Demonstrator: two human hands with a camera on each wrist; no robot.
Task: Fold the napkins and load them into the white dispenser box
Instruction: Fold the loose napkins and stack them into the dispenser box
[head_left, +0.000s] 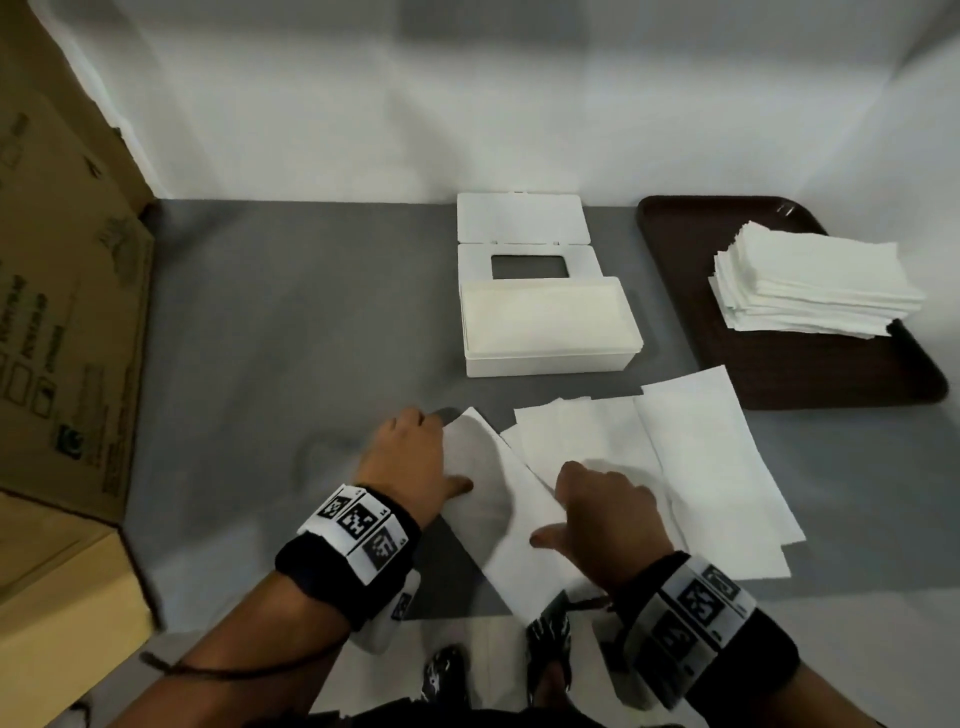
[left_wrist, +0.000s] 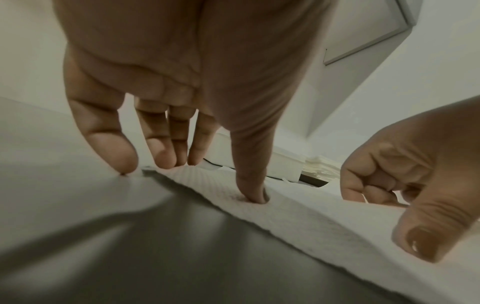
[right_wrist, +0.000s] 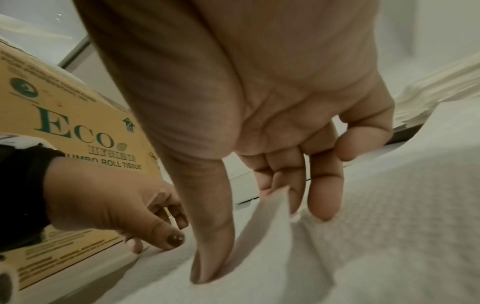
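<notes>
A white napkin (head_left: 498, 519) lies slanted on the grey table near the front edge. My left hand (head_left: 415, 457) rests on its left end, with the thumb (left_wrist: 255, 195) pressing into the paper and straight fingers (left_wrist: 166, 160) touching down at the napkin's far corner. My right hand (head_left: 608, 509) lies on the same napkin to the right. Its thumb (right_wrist: 207, 273) presses down, and its curled fingers (right_wrist: 298, 185) hold a raised flap (right_wrist: 272, 207). The white dispenser box (head_left: 550, 358) stands behind, with its lid (head_left: 519, 218) folded back.
Several flat napkins (head_left: 717, 457) overlap on the table right of my hands. A brown tray (head_left: 779, 384) at the back right carries a stack of napkins (head_left: 810, 280). A large cardboard carton (head_left: 67, 312) fills the left side. A white wall closes the back.
</notes>
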